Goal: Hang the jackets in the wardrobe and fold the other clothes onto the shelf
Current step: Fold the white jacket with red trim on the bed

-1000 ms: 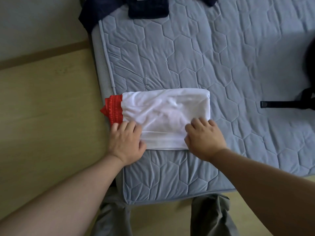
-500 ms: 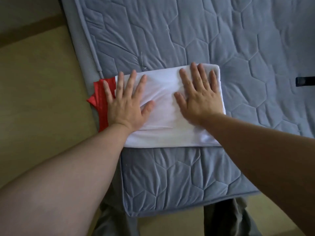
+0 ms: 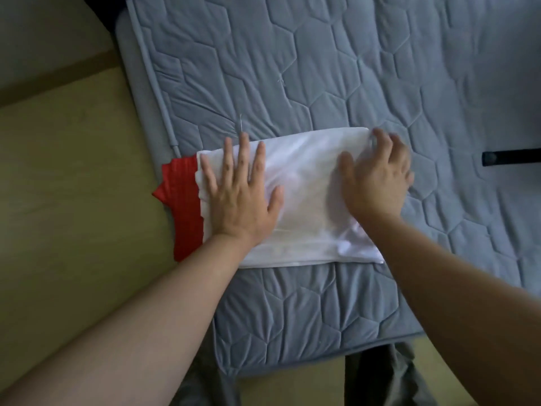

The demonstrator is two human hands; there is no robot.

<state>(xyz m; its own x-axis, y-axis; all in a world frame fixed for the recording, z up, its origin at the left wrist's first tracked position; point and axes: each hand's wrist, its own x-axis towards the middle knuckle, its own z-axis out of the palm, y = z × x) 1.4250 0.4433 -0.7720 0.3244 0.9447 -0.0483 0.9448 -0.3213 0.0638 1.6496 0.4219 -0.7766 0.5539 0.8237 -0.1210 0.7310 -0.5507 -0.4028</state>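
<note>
Step in hand, our read: flattening the white garment (image 3: 307, 189) and setting up its next fold. It lies folded into a rectangle on the bed (image 3: 322, 68), near the near-left corner. Its red band (image 3: 183, 206) sticks out past the bed's left edge, over the floor (image 3: 73, 186).

Left grip (image 3: 243, 197): flat, fingers spread, palm pressing the garment's left part, just beside the red band.
Right grip (image 3: 377, 183): at the far-right corner, fingers bent, motion-blurred. We cannot tell whether it is pinching the cloth or only pushing it.

To do it well:
- keep the left grip down as an anchor so the stack doesn't slide on the quilt
- the near-right corner is bunched, so smooth it first or the wrinkle gets folded in
- take the right end through all layers, carry it toward the red band, and line up the edges before letting go
- pull the red band onto the bed, else the fold goes lopsided
- the cloth looks thin, so press outward from the middle and don't drag

Count:
- garment: 1, with 1 red band
- grips: 2, both on it
- bed: 1
- black strap (image 3: 510, 158) at the right frame edge: 1, well apart from the garment
- dark cloth (image 3: 99, 10) in the top-left corner: 1, too little showing to name
- jackets, wardrobe, shelf: 0 in view
</note>
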